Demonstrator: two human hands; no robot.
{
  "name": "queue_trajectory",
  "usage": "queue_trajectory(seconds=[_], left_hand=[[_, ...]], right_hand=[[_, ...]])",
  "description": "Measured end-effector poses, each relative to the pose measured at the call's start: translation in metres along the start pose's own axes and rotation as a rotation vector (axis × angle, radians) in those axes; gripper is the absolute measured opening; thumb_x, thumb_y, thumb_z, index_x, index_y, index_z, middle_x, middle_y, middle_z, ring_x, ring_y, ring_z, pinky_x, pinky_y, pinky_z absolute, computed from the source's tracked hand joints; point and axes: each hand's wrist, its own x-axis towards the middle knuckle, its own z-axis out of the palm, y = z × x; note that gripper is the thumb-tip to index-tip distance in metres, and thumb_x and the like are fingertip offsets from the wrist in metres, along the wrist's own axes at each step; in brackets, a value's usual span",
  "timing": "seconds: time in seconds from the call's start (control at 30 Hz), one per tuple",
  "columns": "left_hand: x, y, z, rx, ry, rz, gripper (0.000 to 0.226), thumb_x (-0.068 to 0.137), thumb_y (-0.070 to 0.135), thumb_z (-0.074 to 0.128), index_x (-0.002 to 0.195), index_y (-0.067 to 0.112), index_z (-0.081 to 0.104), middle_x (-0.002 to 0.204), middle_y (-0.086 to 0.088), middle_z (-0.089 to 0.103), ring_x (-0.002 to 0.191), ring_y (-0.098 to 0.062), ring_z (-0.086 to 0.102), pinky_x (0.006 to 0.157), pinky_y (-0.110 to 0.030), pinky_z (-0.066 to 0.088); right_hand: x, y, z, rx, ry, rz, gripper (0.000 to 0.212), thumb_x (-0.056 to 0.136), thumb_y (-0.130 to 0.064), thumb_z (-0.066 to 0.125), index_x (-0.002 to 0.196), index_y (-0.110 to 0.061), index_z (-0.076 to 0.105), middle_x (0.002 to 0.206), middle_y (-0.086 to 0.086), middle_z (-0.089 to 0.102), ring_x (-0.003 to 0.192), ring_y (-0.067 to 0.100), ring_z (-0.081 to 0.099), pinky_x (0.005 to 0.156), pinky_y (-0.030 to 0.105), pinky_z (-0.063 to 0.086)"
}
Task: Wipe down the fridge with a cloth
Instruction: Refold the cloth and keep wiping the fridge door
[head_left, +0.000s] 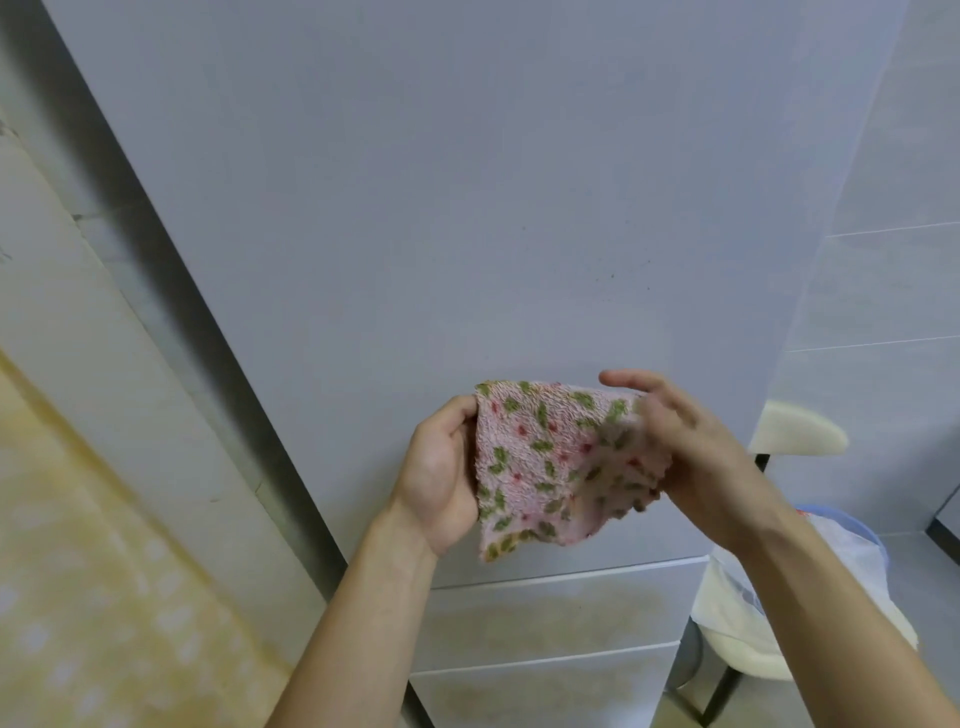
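Note:
A tall pale grey fridge (441, 208) fills the middle of the head view, with two lower drawer fronts beneath its big door. In front of the door, a pink terry cloth (540, 462) with green leaves and red dots is stretched between both hands. My left hand (441, 473) grips the cloth's left edge, fingers curled behind it. The cloth's right side is held by my right hand (680, 447), which is blurred; its thumb and fingers are around the fabric. The cloth hangs a little away from the door surface. A few small dark specks dot the door above the hands.
A yellow patterned curtain or sheet (78, 571) hangs at the left beside a pale wall. Right of the fridge stands a cream chair (795, 431) with black legs, and a bin lined with a white bag (852, 556). The right wall is tiled.

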Motion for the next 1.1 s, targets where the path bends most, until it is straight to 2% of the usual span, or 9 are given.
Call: queue_trajectory(seconds=[0.1,0.17,0.3,0.5,0.63,0.73,0.83,1.0,1.1], left_hand=[[0.004,0.0,0.0,0.039,-0.001,-0.022,0.054,0.101,0.032,0.035,0.123,-0.006,0.068,0.129,-0.025,0.07,0.124,-0.037,0.067,0.106,-0.047,0.052],[0.005,-0.001,-0.002,0.069,0.029,-0.011,0.056,0.105,0.033,0.03,0.122,-0.005,0.068,0.127,-0.024,0.071,0.124,-0.038,0.066,0.107,-0.047,0.051],[0.003,-0.001,-0.004,0.1,-0.002,0.066,0.054,0.095,0.043,0.045,0.12,0.003,0.07,0.124,-0.017,0.074,0.116,-0.032,0.068,0.101,-0.046,0.05],[0.011,-0.006,-0.002,0.479,0.176,0.338,0.029,0.092,0.004,0.075,0.119,0.017,0.071,0.109,-0.009,0.079,0.101,-0.022,0.075,0.087,-0.03,0.061],[0.011,-0.005,0.0,0.69,0.335,0.534,0.018,0.094,0.008,0.075,0.103,0.024,0.079,0.104,0.005,0.081,0.101,-0.012,0.076,0.091,-0.024,0.055],[0.004,-0.006,0.015,0.564,-0.003,0.419,0.044,0.102,0.046,0.057,0.129,0.016,0.072,0.124,0.0,0.076,0.117,-0.016,0.071,0.098,-0.032,0.054],[-0.003,-0.006,0.024,0.234,-0.263,0.205,0.076,0.09,0.07,0.063,0.147,0.02,0.058,0.117,-0.014,0.074,0.088,-0.025,0.074,0.075,-0.037,0.058],[-0.006,0.001,0.012,0.471,-0.224,0.39,0.041,0.099,0.007,0.064,0.138,0.017,0.064,0.123,-0.017,0.074,0.11,-0.042,0.072,0.087,-0.045,0.057],[-0.012,0.011,0.013,0.443,-0.14,0.338,0.033,0.099,0.004,0.054,0.122,0.014,0.074,0.089,-0.012,0.08,0.079,-0.022,0.078,0.071,-0.031,0.062]], right_hand=[[-0.001,-0.003,0.012,-0.109,0.031,-0.053,0.015,0.083,-0.02,0.085,0.085,-0.014,0.071,0.073,0.002,0.072,0.058,0.013,0.067,0.047,0.017,0.047],[0.0,-0.002,0.012,-0.09,0.044,-0.057,0.02,0.083,-0.018,0.085,0.073,-0.015,0.068,0.071,0.004,0.069,0.06,0.016,0.067,0.049,0.019,0.05],[0.004,-0.005,0.011,-0.096,0.145,-0.087,0.019,0.076,-0.025,0.087,0.078,-0.016,0.07,0.083,0.011,0.072,0.078,0.028,0.073,0.069,0.032,0.056],[-0.003,-0.011,0.013,0.098,0.275,-0.042,0.042,0.074,-0.029,0.077,0.101,0.003,0.072,0.104,0.025,0.076,0.097,0.044,0.074,0.091,0.049,0.055],[-0.01,-0.019,0.028,0.116,0.522,-0.238,0.025,0.08,-0.033,0.077,0.09,-0.01,0.075,0.095,0.01,0.076,0.092,0.027,0.072,0.088,0.041,0.056],[-0.016,-0.015,0.053,-0.149,0.535,-0.403,0.032,0.091,-0.047,0.069,0.103,-0.018,0.073,0.095,-0.006,0.077,0.084,0.009,0.07,0.069,0.019,0.055],[-0.019,-0.012,0.075,-0.176,0.179,-0.314,0.058,0.095,-0.072,0.038,0.14,-0.041,0.056,0.135,-0.019,0.067,0.116,0.005,0.069,0.087,0.023,0.058],[-0.001,-0.014,0.063,-0.528,0.367,-0.552,0.028,0.101,-0.018,0.066,0.12,-0.038,0.068,0.112,-0.011,0.07,0.095,0.016,0.071,0.076,0.033,0.061],[0.003,-0.027,0.054,-0.736,0.298,-0.514,0.045,0.094,-0.019,0.066,0.129,-0.048,0.063,0.072,-0.012,0.06,0.062,0.013,0.058,0.061,0.018,0.048]])
